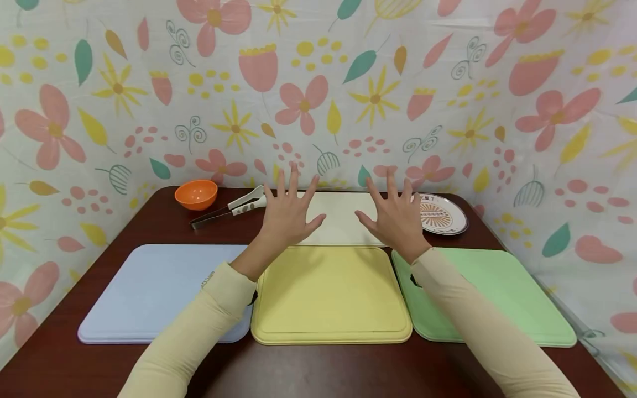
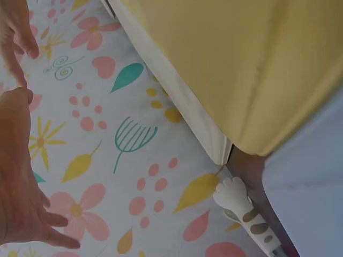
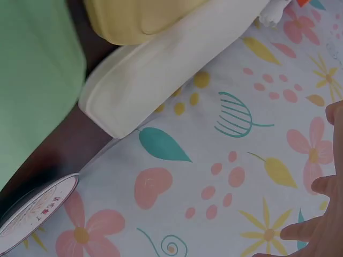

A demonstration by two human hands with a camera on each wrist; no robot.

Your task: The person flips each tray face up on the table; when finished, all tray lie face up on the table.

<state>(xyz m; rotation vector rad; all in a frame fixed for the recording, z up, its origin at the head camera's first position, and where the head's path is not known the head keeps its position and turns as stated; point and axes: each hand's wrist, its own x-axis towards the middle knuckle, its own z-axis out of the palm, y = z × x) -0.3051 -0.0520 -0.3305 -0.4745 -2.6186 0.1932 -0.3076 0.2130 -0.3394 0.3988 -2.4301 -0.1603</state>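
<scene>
Both hands are raised with fingers spread and nothing held. In the head view my left hand [image 1: 287, 213] hovers over the back of the yellow cutting board [image 1: 330, 293], overlapping the white board [image 1: 338, 218] behind it. My right hand [image 1: 398, 218] is a little to the right, between the white board and the patterned plate [image 1: 440, 214]. Tongs [image 1: 239, 207] with white, spotted handles lie left of my left hand. In the left wrist view the tongs' paw-shaped handle [image 2: 233, 193] shows beside the boards.
A blue cutting board [image 1: 164, 293] lies front left, a green one [image 1: 497, 298] front right, beside the yellow board. An orange bowl [image 1: 196, 194] stands at the back left of the dark table [image 1: 318, 370]. A flower-patterned cloth [image 1: 318, 99] hangs behind.
</scene>
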